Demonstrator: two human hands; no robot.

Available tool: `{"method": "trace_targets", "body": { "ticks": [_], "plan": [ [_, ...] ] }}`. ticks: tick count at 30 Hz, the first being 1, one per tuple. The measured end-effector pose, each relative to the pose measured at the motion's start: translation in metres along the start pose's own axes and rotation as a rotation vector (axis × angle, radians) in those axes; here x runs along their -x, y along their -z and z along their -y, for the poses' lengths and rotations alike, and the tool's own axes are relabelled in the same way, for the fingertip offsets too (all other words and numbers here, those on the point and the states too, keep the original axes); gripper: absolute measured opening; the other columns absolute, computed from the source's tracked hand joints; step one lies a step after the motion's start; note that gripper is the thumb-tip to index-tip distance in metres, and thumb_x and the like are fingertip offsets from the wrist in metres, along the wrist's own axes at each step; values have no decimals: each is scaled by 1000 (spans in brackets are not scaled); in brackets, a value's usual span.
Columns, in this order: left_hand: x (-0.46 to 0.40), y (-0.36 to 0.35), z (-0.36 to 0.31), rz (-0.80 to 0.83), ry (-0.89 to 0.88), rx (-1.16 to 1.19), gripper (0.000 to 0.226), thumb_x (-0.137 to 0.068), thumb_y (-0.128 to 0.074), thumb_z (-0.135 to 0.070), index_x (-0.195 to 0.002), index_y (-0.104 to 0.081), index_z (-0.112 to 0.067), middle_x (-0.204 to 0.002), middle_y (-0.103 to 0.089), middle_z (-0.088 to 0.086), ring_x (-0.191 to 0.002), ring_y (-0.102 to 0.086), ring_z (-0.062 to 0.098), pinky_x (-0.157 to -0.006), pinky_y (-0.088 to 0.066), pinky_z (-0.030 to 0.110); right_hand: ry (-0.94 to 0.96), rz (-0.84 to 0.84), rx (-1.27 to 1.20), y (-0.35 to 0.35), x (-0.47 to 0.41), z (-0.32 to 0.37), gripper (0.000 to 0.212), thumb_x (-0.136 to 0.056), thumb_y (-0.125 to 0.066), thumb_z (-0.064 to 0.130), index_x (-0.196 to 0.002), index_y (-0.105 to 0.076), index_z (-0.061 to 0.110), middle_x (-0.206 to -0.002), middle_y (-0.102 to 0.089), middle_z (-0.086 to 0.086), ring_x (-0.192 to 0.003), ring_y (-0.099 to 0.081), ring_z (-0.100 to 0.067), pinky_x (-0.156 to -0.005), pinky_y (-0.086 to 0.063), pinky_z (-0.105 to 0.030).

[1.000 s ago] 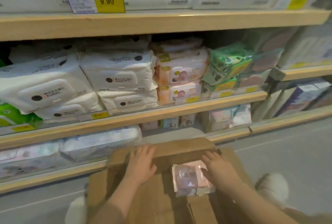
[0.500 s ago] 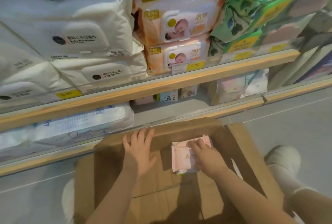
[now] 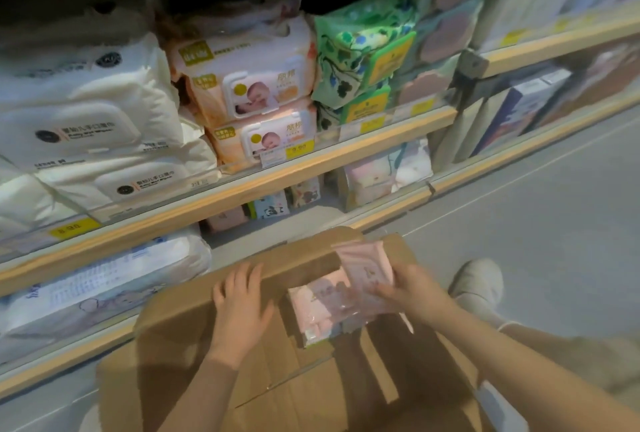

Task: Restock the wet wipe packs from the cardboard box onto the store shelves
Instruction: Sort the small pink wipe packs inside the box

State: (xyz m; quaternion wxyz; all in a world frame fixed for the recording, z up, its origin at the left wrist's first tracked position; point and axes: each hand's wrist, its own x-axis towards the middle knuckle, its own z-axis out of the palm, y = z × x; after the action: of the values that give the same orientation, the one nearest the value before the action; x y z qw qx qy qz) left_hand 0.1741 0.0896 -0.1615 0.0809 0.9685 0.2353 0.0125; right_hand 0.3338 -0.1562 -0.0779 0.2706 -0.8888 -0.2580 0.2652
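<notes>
The right hand (image 3: pixel 407 288) grips blurred pink wet wipe packs (image 3: pixel 341 296) above the cardboard box (image 3: pixel 311 379); the left hand (image 3: pixel 240 307) lies flat, open, empty, on its flap

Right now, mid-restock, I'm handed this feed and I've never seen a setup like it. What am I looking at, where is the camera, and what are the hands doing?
There is no machine here: these are a person's two bare hands, filmed by a wide-angle camera worn on the head, looking forward and down. The left hand rests flat on the cardboard box, palm down, holding nothing. The right hand grips a pink wet wipe pack over the open box, with more pink packs in clear wrap just below it. Behind the box run wooden shelves stocked with white, peach and green packs. The lowest shelf has a sparse stretch straight ahead. A pale shoe stands on the grey floor at right.
</notes>
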Motion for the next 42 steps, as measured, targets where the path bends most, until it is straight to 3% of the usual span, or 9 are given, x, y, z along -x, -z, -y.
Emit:
{"method": "trace_targets", "body": {
  "ticks": [2, 5, 7, 15, 20, 23, 33, 37, 42],
  "plan": [
    [-7, 3, -28, -23, -122, 62, 67, -70, -77, -27, -130, -49, -12, -130, -52, 11, -119, -47, 30, -95, -43, 54, -36, -74, -144, 23, 8, -9, 27, -84, -68, 35, -106, -53, 28, -96, -63, 11, -81, -62, -6, -61, -49, -14],
    [-13, -3, -69, 45, -278, 110, 59, -71, -73, -28, -125, -53, -18, -126, -55, 4, -114, -53, 25, -91, -47, 45, -75, -172, -276, 44, 18, -31, 33, -83, -69, 34, -112, -58, 25, -102, -67, 8, -88, -67, -10, -74, -58, -30],
    [-17, -15, -88, 99, -331, 104, 53, -73, -71, -29, -123, -55, -21, -123, -56, 0, -112, -55, 23, -90, -47, 42, -129, -195, -362, 47, 24, -50, 35, -82, -69, 34, -113, -56, 26, -104, -67, 8, -89, -67, -9, -76, -59, -30],
    [-32, -64, -113, 407, -212, -47, 73, -87, -56, -44, -146, -20, -19, -149, -25, 3, -136, -26, 23, -105, -35, 36, -248, -166, -546, 32, 21, -104, 39, -82, -70, 36, -117, -56, 22, -107, -68, 6, -92, -68, -11, -80, -59, -35],
    [-33, -74, -110, 354, -145, -96, 81, -87, -60, -37, -149, -11, -18, -147, -28, 8, -130, -31, 25, -104, -34, 34, -245, -133, -564, 34, 13, -104, 36, -83, -70, 31, -115, -57, 20, -105, -68, 7, -89, -69, -9, -75, -59, -29],
    [-37, -73, -114, 365, -139, -134, 91, -83, -66, -39, -150, -7, -19, -142, -32, 8, -127, -33, 24, -104, -33, 34, -249, -128, -581, 32, 14, -104, 38, -82, -71, 30, -116, -56, 21, -105, -68, 7, -90, -69, -10, -77, -59, -33],
    [0, -39, -88, 208, -99, 129, 89, -64, -76, -49, -135, -31, -21, -126, -41, 1, -114, -46, 17, -94, -42, 31, -181, -69, -583, 27, 15, -87, 46, -83, -71, 28, -121, -47, 28, -110, -65, 7, -97, -67, -12, -81, -58, -40],
    [15, 2, -51, 58, -81, 127, 80, -56, -72, -56, -122, -44, -20, -109, -48, -2, -98, -53, 19, -78, -45, 32, -75, -4, -550, 22, 9, -60, 43, -83, -70, 25, -122, -50, 25, -113, -66, 4, -101, -66, -12, -85, -57, -41],
    [24, 41, 6, -88, 90, 144, 81, -55, -65, -53, -124, -44, -18, -115, -53, 2, -105, -51, 24, -85, -43, 37, 66, 39, -488, 6, -11, -16, 36, -84, -68, 21, -119, -56, 23, -114, -67, 1, -103, -66, -16, -84, -56, -44]
  ]
}}
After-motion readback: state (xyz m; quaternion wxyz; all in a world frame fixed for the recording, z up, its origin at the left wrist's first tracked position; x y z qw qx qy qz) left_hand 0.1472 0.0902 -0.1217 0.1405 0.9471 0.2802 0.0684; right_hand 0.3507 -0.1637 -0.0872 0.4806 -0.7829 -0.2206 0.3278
